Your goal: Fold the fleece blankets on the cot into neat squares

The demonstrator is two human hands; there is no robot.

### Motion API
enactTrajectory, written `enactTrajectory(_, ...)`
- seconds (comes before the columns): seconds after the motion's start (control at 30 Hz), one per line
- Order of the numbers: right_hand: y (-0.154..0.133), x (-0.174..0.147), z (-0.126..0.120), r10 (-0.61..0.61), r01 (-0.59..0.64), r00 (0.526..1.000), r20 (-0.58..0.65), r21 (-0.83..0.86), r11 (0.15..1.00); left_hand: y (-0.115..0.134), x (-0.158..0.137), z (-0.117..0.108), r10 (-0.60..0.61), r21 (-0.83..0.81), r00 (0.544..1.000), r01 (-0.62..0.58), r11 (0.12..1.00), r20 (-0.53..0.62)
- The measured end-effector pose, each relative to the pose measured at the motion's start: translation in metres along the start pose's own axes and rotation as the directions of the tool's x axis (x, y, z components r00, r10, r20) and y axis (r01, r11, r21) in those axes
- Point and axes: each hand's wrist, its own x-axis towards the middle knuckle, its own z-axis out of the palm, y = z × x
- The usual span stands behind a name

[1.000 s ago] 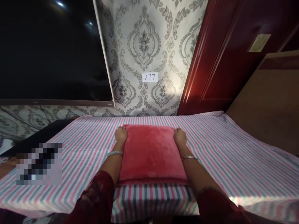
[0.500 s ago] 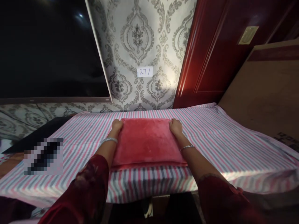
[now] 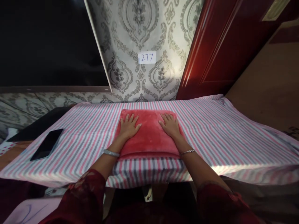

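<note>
A plush, coral-red folded cloth [image 3: 149,137], roughly square and cushion-like, lies flat near the front edge of the table. On its upper left part my left hand [image 3: 128,126] rests palm down with fingers spread. My right hand [image 3: 170,125] lies flat on the upper right part, fingers also apart. Between the two hands the plush surface is bare. Along the front side a fold line shows in the cloth. Whether it is a blanket or a cushion cover I cannot tell.
A striped tablecloth [image 3: 221,133] covers the table. A black phone [image 3: 47,144] lies on it at the left. Behind stand a large dark screen [image 3: 51,46], a patterned wall with a paper label [image 3: 147,57] reading 277, and a red door [image 3: 210,46]. A cardboard sheet [image 3: 268,84] leans at the right.
Both hands have let go of the cloth's far corners and moved inward onto its top, fingers now spread flat. The camera view has tilted slightly downward.
</note>
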Motion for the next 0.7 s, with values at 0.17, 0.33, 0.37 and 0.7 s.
enactTrajectory(0.17,0.001,0.005,-0.009,-0.005,0.005,0.999,0.048,0.008,1.0,-0.001,0.008,-0.008,-0.003,-0.032,0.998,0.005,0.999,0.059)
enactTrajectory(0.33,-0.002,-0.019,-0.037,-0.061,0.054,0.976,0.207,0.038,0.998,0.001,-0.013,-0.031,0.054,-0.13,0.991,-0.038,0.991,0.124)
enactTrajectory(0.37,-0.004,-0.03,-0.041,-0.096,0.089,0.976,0.194,0.047,0.995,0.003,-0.023,-0.034,0.091,-0.132,0.991,-0.078,0.988,0.094)
enactTrajectory(0.7,-0.022,-0.109,-0.023,-0.237,0.241,0.968,0.083,-0.047,0.969,0.022,-0.086,-0.001,0.217,-0.018,0.975,-0.216,0.976,0.043)
